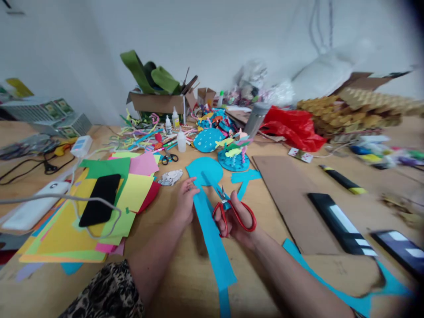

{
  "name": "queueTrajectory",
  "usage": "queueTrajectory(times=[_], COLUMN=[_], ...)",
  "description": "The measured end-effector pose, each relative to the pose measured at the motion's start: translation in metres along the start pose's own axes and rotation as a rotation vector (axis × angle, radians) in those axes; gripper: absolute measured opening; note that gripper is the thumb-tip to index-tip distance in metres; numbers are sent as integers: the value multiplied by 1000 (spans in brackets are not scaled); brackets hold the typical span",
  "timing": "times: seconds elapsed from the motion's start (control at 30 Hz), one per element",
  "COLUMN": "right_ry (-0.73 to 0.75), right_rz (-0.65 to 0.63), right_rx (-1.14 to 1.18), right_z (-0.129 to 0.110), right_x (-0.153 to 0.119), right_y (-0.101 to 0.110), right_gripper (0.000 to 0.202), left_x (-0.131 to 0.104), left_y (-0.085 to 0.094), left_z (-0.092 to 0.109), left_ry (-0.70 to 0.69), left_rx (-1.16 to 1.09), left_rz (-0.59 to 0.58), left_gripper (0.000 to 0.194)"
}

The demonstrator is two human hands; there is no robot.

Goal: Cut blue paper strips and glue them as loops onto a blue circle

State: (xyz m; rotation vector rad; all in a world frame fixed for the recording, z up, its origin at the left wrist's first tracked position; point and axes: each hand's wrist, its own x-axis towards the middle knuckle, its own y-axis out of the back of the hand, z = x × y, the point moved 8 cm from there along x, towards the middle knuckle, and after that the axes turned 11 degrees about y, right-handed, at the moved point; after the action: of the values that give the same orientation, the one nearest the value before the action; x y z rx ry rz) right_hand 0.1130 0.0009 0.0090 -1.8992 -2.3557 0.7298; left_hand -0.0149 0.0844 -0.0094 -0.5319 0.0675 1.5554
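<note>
Two bare hands work above the middle of a wooden worktop (150,274). The left hand (186,201) grasps the edge of a blue paper strip (212,234) between thumb and fingers, close to the strip's far end. The right hand (236,221) is closed about the handles of the red scissors (233,213), whose parted blades point away from the person, over the strip. The strip runs from the left hand's fingertips toward the worktop's near edge. Just beyond lies a plain blue disc (210,169); to its right is a decorated disc (233,161) bearing small coloured shapes, and behind it a dotted disc (208,139). Left side: a black phone (100,201) rests on coloured paper sheets (132,201); the black-handled scissors (169,157) lie near a small bottle (181,141). Right side: a cardboard sheet (288,194) lies flat, partly beneath a long black object (338,223), with a cutter knife (342,179) farther right. Toward the far edge: an open carton (157,104) with green material, a grey cylinder (256,120) and a red plastic bag (294,128).
</note>
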Motion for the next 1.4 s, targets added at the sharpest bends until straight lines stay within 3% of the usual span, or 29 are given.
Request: queueTrajectory(times=[0.13, 0.23, 0.3, 0.4, 0.5, 0.6, 0.67, 0.73, 0.83, 0.93, 1.1, 1.23, 1.4], right_ry=[106, 68, 6, -78, -106, -134, -253, -399, -507, -526, -518, -393, -269], right_rz=[-189, -316, -454, -591, -440, -331, -419, -560, -688, -713, -577, -431, -379], right_rx=[-49, -122, -305, -840, -1285, -1478, -1585, -1676, -1728, -1717, -1638, -1562, -1555], right_z=[-31, -36, -31, -24, -36, -49, -45, -38, -32, -29, -20, -20, -23], right_x=[-13, -25, -35, -48, -51, -53, -54, -56, -60, -70, -96, -101, -110], right_y=[-1, -3, -7, -1, 15, 16, 9, 1, -7, -9, 8, 11, 8], right_gripper=[84, 89, 86, 63, 54, 51, 51, 52, 56, 55, 53, 54, 54], left_x=[9, 9, 9, 7, 0, -20, -37, -49, -52, -47, -47, -59, -68], left_y=[10, 10, 7, -1, -18, -43, -56, -62, -62, -56, -55, -67, -69], left_z=[-3, -3, -2, 2, 4, 1, -6, -17, -33, -47, -48, -43, -61], left_ry=[41, 45, 43, 51, 108, 156, 184, 239, 315, 382, 368, 284, 367], left_rx=[-85, -74, -54, -2, 94, 274, 418, 520, 600, 712, 798, 753, 857], left_rz=[42, 22, -9, -107, -291, -591, -791, -891, -899, -826, -767, -849, -876], left_gripper=[37, 36, 41, 44, 45, 46, 50, 58, 64, 63, 63, 63, 64])
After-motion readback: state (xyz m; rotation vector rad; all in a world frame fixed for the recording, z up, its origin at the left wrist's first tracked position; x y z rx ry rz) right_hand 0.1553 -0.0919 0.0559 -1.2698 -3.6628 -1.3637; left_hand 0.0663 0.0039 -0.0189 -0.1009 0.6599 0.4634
